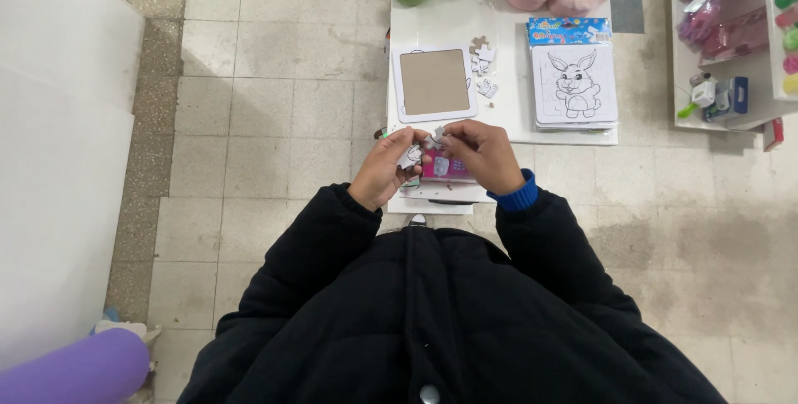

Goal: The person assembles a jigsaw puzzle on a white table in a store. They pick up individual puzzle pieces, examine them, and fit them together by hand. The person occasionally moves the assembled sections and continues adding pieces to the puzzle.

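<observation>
Over the near edge of the white board (507,121), left hand (384,169) and right hand (482,155) together, fingers pinched shut on small white puzzle pieces (422,148) above a pink card (445,167). Further in, empty puzzle tray (434,82) toward the left edge, loose pieces (483,61) just beside it, bunny puzzle pack (573,78) at the right edge.
</observation>
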